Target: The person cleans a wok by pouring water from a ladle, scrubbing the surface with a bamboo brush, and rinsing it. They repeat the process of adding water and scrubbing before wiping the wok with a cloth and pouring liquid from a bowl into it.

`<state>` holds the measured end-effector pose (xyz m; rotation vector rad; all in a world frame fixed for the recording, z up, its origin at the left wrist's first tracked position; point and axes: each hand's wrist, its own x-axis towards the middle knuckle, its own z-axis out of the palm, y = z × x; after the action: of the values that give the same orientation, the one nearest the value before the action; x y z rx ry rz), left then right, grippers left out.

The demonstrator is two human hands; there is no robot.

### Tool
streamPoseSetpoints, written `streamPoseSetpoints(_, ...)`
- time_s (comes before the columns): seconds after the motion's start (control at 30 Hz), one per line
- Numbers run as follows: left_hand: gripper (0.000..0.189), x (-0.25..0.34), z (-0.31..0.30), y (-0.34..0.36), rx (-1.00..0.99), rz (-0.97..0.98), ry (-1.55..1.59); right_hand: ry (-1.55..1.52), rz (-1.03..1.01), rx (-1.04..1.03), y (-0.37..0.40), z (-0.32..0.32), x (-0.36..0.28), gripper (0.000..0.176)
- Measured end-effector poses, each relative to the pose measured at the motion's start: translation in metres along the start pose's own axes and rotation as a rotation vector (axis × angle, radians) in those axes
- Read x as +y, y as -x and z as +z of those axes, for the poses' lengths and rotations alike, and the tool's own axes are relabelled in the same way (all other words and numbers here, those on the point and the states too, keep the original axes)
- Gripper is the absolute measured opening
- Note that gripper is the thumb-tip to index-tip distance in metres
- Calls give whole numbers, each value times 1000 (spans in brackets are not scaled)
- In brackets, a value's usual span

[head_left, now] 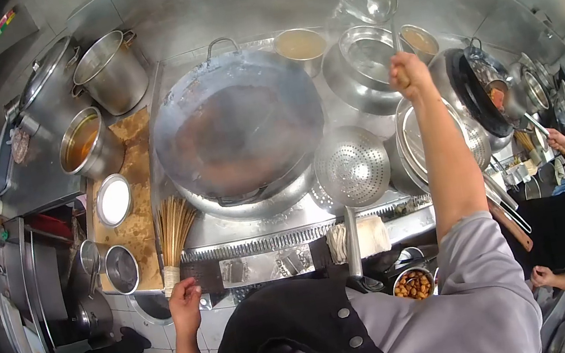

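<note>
My right hand (411, 75) is closed on the long handle of a ladle (381, 4), raised at the back of the stove. Clear liquid splashes to the left of its bowl. Below it stands a round steel pot (371, 57). My left hand (185, 303) is low at the front edge, with curled fingers at the bound white end of a bamboo wok brush (175, 224). The brush's bristles point up toward a large wok (239, 120). Steam blurs the wok's brownish inside. A perforated strainer (352, 166) rests right of the wok.
Left are tall stockpots (112, 74), a pot of brown liquid (82, 142) and a bowl of white stuff (113, 201) on a wooden board (133, 156). Fried pieces (413, 284) fill a container below. At right a co-worker's hand (558, 139) holds a tool at another wok (470, 92).
</note>
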<state>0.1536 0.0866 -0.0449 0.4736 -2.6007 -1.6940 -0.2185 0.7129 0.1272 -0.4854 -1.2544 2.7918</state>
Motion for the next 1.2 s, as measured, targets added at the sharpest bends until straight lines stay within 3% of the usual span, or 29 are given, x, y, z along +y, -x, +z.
streamPoseSetpoints(0.07,26,1,-1,2,17,-1,-14,677,-251,217,26,5,16,7)
streamPoseSetpoints(0.1,25,1,-1,2,40,-2,-23,742,-278,232,18,-12,19,10)
streamPoseSetpoints(0.13,25,-2,-1,3,29,-3,-24,743,-277,243,13,-21,22,10)
streamPoseSetpoints(0.2,25,-8,-1,3,39,8,-14,1040,-34,258,11,-37,22,11)
streamPoseSetpoints(0.27,23,-7,1,-1,14,-29,33,985,50,207,9,-54,22,10)
streamPoseSetpoints(0.33,22,5,2,-7,-11,-66,73,-77,-19,180,-4,-79,24,7)
streamPoseSetpoints(0.37,21,15,3,-12,-10,-55,139,-311,158,-18,4,-89,7,6)
streamPoseSetpoints(0.47,20,34,-1,-39,-43,39,144,-546,145,-125,47,-84,0,8)
streamPoseSetpoints(0.57,22,69,2,-84,-86,176,102,-544,70,-298,108,-67,6,6)
streamPoseSetpoints(0.6,24,104,10,-91,-123,199,189,-606,58,-331,139,-48,10,8)
streamPoseSetpoints(0.67,24,147,34,-119,-160,259,343,-733,278,-495,176,-31,11,9)
streamPoseSetpoints(0.7,23,165,46,-139,-203,379,260,-790,297,-501,206,-10,16,8)
streamPoseSetpoints(0.83,25,223,114,-193,-544,261,252,-846,272,-520,304,40,41,9)
streamPoseSetpoints(0.9,21,228,153,-214,-705,107,359,-845,307,-528,350,62,58,12)
streamPoseSetpoints(1.0,16,233,189,-221,-756,-31,354,-790,330,-495,409,83,84,16)
streamPoseSetpoints(1.1,13,225,203,-223,-870,-151,346,-680,350,-461,458,101,108,18)
streamPoseSetpoints(1.13,13,222,200,-223,-876,-150,349,-676,345,-457,470,102,115,18)
streamPoseSetpoints(1.2,13,223,178,-215,-1085,-50,208,-660,389,-438,490,106,128,19)
